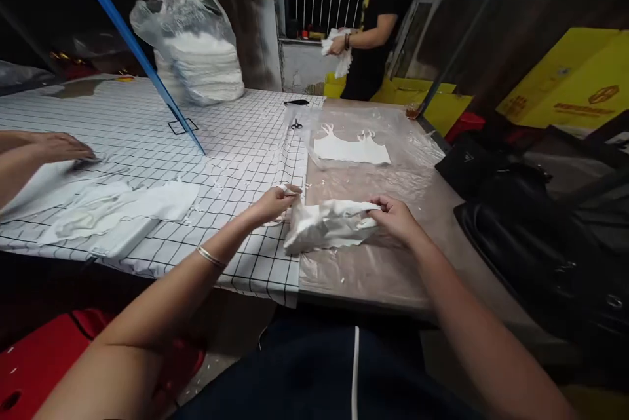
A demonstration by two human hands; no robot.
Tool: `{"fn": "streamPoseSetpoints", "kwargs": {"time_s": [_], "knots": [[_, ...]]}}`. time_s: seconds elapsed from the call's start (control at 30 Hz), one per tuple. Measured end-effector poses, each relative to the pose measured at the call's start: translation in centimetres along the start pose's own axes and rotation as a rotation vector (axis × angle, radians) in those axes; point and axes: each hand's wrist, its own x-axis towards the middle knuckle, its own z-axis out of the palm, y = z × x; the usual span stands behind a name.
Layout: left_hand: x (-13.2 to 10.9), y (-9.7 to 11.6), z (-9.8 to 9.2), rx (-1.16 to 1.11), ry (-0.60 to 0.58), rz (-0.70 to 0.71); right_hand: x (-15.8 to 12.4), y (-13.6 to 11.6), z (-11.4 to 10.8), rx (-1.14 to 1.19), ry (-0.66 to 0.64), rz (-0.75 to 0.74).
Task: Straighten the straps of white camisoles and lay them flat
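A crumpled white garment [334, 227] stretches between my two hands over the near edge of the table. My left hand [272, 205] pinches its left end, with the fingers closed. At the other end, my right hand [394, 215] grips the top edge between thumb and fingers. The garment's lower edge hangs close to the plastic-covered surface; whether it touches is hard to tell. Beyond it a white camisole [351, 150] lies flat, its thin straps pointing away from me. Small black scissors [296, 124] lie farther back, left of the camisole.
A checked cloth [246, 177] covers the table's left part. White garments [122, 207] lie there beside another person's hands [59, 145]. A blue post [137, 53] slants down before a bagged white stack [196, 59]. Black bags [531, 223] sit right. Another person [378, 27] stands behind.
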Motion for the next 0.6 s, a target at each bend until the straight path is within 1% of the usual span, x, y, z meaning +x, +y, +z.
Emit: {"fn": "streamPoseSetpoints", "kwargs": {"time_s": [0.07, 0.1, 0.13, 0.17, 0.2, 0.23, 0.27, 0.3, 0.33, 0.4, 0.47, 0.5, 0.53, 0.6], "knots": [[-1.0, -0.1, -1.2, 0.220, -0.212, -0.051, 0.0, 2.1, -2.0, -0.110, -0.006, 0.088], [-1.6, 0.1, -2.0, 0.308, -0.322, -0.071, -0.2, 2.8, -2.7, -0.144, -0.034, 0.129], [-2.2, 0.3, -2.6, 0.363, -0.399, -0.086, -0.4, 3.3, -3.4, -0.149, -0.093, 0.170], [-2.8, 0.7, -3.1, 0.392, -0.416, -0.100, -0.7, 3.6, -3.8, -0.125, -0.173, 0.207], [-3.5, 1.1, -3.1, 0.412, -0.367, -0.110, -1.0, 3.8, -4.2, -0.090, -0.256, 0.231], [-4.1, 1.5, -2.8, 0.428, -0.271, -0.105, -1.3, 3.8, -4.4, -0.058, -0.329, 0.238], [-4.7, 2.0, -2.0, 0.432, -0.164, -0.072, -1.5, 3.7, -4.6, -0.045, -0.383, 0.226], [-5.1, 2.4, -0.8, 0.415, -0.085, -0.015, -1.7, 3.5, -4.7, -0.054, -0.424, 0.204], [-5.4, 2.6, 0.8, 0.381, -0.056, 0.065, -1.7, 3.4, -4.7, -0.071, -0.453, 0.181], [-5.3, 2.7, 4.2, 0.321, -0.102, 0.253, -1.7, 3.1, -4.8, -0.096, -0.488, 0.156], [-4.2, 2.5, 7.0, 0.366, -0.140, 0.396, -1.7, 2.9, -4.9, -0.076, -0.504, 0.139], [-3.4, 2.4, 7.9, 0.422, -0.173, 0.436, -1.7, 2.8, -5.0, -0.057, -0.517, 0.128], [-2.6, 2.3, 8.3, 0.488, -0.218, 0.451, -1.7, 2.8, -5.1, -0.048, -0.536, 0.117], [-1.2, 2.2, 8.2, 0.608, -0.348, 0.417, -1.8, 3.0, -5.5, -0.094, -0.536, 0.094]]}}
